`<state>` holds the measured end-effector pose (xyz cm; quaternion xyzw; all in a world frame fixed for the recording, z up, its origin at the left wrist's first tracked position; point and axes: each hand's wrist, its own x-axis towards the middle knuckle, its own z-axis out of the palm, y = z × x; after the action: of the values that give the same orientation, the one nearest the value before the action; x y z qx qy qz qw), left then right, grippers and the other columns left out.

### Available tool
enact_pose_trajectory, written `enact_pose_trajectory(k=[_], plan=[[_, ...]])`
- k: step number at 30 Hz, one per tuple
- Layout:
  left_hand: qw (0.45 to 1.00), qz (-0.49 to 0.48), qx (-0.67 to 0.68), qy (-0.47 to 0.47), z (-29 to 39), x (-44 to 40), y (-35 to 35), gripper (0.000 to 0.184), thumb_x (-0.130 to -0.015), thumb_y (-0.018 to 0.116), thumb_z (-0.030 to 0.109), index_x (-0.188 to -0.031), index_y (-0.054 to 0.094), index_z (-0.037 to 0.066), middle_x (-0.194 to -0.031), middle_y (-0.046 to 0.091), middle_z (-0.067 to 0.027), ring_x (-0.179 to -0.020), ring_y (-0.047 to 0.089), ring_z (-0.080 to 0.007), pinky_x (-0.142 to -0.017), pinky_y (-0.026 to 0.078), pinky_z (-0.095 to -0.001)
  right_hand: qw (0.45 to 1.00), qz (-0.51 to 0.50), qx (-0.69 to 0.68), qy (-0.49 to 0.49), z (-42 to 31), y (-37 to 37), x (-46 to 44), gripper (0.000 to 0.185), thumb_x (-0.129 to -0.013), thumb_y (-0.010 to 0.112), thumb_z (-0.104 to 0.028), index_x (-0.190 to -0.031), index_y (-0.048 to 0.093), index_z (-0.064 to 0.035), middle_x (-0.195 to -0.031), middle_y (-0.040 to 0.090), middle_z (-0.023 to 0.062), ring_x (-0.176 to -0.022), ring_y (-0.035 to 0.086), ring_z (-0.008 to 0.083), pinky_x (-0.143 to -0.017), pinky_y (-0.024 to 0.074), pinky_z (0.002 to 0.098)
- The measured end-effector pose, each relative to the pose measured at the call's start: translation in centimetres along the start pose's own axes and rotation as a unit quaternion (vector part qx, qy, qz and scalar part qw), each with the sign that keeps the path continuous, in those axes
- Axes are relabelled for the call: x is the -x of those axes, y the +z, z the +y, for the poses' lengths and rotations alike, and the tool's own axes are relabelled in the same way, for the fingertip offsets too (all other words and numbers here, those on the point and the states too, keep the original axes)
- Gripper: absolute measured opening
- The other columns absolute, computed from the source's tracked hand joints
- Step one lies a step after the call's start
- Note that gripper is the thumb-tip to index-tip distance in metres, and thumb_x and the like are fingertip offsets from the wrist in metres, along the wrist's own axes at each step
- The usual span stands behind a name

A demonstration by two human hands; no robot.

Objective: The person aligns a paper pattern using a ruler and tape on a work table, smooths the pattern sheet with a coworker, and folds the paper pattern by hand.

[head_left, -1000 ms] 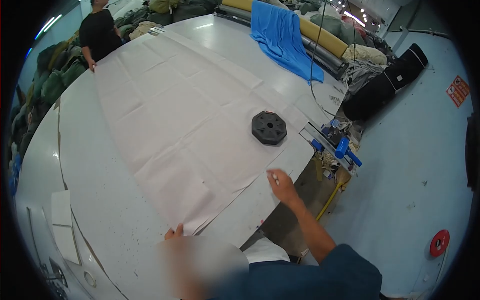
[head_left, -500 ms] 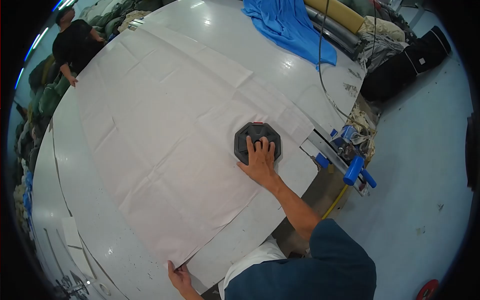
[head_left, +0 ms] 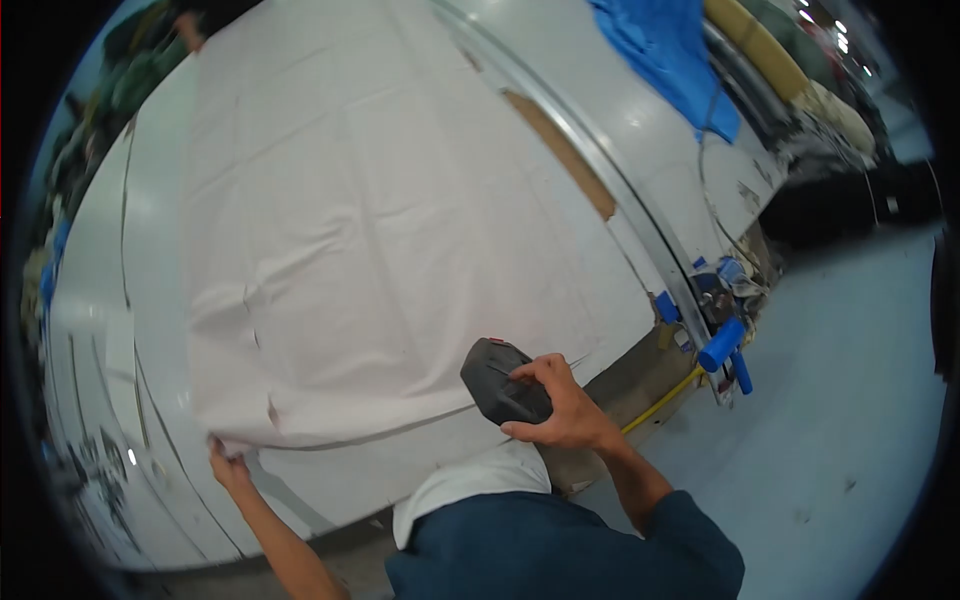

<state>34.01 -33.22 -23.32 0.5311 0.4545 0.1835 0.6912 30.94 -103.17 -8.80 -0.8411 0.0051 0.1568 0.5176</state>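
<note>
My right hand [head_left: 565, 408] grips the black weight plate [head_left: 503, 383], which sits tilted beyond the fingers at the sheet's near edge; my left hand [head_left: 230, 463] pinches the pale sheet's [head_left: 340, 240] corner.

1 creased, pale-pink rectangular sheet [head_left: 350, 250] lies spread on the white table [head_left: 158, 210]; 1 dark-grey octagonal disc [head_left: 488, 385] tilts beside its near edge.

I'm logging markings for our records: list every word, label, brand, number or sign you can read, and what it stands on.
None can be read.
Red mark on the dark octagonal plate at the right hand: too small and blurred.
White patch on the black roll: too small to tell if it bears text.
</note>
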Motion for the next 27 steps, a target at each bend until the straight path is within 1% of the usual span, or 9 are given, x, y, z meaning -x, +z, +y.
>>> enact_pose_trajectory(k=[2,6,11,16,20,21,24,25,27], plan=[[0.997,0.081,0.016,-0.005,1.4,-2.1,-3.2,0.043,-0.094,0.070,0.019,-0.132,0.061,0.000,-0.131,0.065,-0.0126,-0.120,0.063,-0.0314,-0.096,0.056,-0.0439,1.000,0.009,-0.021,0.016,-0.5,1.5,1.5,0.071,-0.074,0.089,-0.032,-0.128,0.057,-0.0008,-0.124,0.048,0.0163,-0.115,0.056,0.0287,-0.103,0.0470,0.0393],[0.989,0.149,-0.014,0.008,2.7,-3.6,-8.2,0.044,-0.089,0.074,0.011,-0.129,0.062,-0.004,-0.123,0.067,-0.0180,-0.112,0.067,-0.0330,-0.095,0.057,-0.0435,0.995,0.062,-0.029,0.067,-1.4,2.9,2.8,0.061,-0.077,0.086,-0.024,-0.125,0.056,-0.0008,-0.121,0.057,0.0101,-0.110,0.059,0.0236,-0.100,0.0461,0.0378],[0.984,0.172,-0.018,0.042,0.7,-4.7,-13.4,0.044,-0.087,0.075,0.008,-0.127,0.063,-0.004,-0.122,0.068,-0.0166,-0.106,0.069,-0.0313,-0.086,0.059,-0.0408,0.978,0.167,-0.003,0.124,-1.2,2.1,0.6,0.059,-0.080,0.086,-0.026,-0.122,0.055,0.0004,-0.111,0.059,0.0120,-0.105,0.059,0.0212,-0.093,0.0493,0.0363],[0.979,0.201,0.007,0.006,-0.9,-5.4,-16.2,0.040,-0.089,0.075,0.007,-0.127,0.065,0.000,-0.121,0.069,-0.0121,-0.105,0.069,-0.0266,-0.087,0.058,-0.0397,0.951,0.240,0.104,0.162,0.3,-1.1,-3.9,0.060,-0.082,0.086,-0.034,-0.118,0.054,0.0026,-0.103,0.058,0.0125,-0.091,0.059,0.0190,-0.084,0.0501,0.0323],[0.979,0.193,0.059,0.027,-1.5,-7.4,-20.0,0.039,-0.090,0.074,0.007,-0.128,0.065,0.001,-0.122,0.069,-0.0117,-0.106,0.069,-0.0261,-0.087,0.059,-0.0380,0.884,0.263,0.367,0.119,3.5,-0.6,-6.6,0.068,-0.075,0.087,-0.042,-0.117,0.054,0.0000,-0.111,0.055,0.0196,-0.109,0.053,0.0340,-0.093,0.0479,0.0460],[0.978,0.202,0.049,0.033,-1.0,-7.2,-20.3,0.040,-0.090,0.074,0.007,-0.128,0.064,0.000,-0.121,0.069,-0.0118,-0.106,0.069,-0.0263,-0.087,0.059,-0.0381,0.885,0.267,0.362,0.118,4.2,-0.1,-7.0,0.069,-0.072,0.088,-0.042,-0.117,0.054,-0.0018,-0.114,0.053,0.0225,-0.116,0.047,0.0412,-0.098,0.0439,0.0525],[0.976,0.203,0.013,0.080,-0.8,-8.4,-22.8,0.042,-0.092,0.073,0.008,-0.131,0.061,0.000,-0.125,0.067,-0.0144,-0.110,0.068,-0.0294,-0.091,0.058,-0.0407,0.861,0.221,0.445,0.111,4.9,2.0,-7.6,0.069,-0.070,0.088,-0.040,-0.117,0.053,-0.0025,-0.113,0.054,0.0221,-0.118,0.045,0.0412,-0.099,0.0427,0.0523],[0.975,0.200,0.001,0.099,-0.9,-9.0,-23.6,0.043,-0.093,0.072,0.009,-0.133,0.060,-0.001,-0.126,0.066,-0.0156,-0.112,0.067,-0.0309,-0.093,0.057,-0.0420,0.869,0.229,0.424,0.113,5.2,2.5,-7.6,0.069,-0.073,0.086,-0.043,-0.118,0.051,-0.0036,-0.119,0.049,0.0269,-0.119,0.042,0.0429,-0.099,0.0402,0.0545],[0.883,0.327,-0.240,0.236,0.3,-6.6,-21.4,0.046,-0.094,0.070,0.011,-0.136,0.056,-0.001,-0.134,0.061,-0.0193,-0.120,0.062,-0.0351,-0.102,0.051,-0.0441,0.881,0.238,0.388,0.125,5.7,3.0,-7.9,0.066,-0.075,0.084,-0.040,-0.120,0.052,-0.0030,-0.122,0.049,0.0270,-0.122,0.041,0.0441,-0.103,0.0389,0.0549]])
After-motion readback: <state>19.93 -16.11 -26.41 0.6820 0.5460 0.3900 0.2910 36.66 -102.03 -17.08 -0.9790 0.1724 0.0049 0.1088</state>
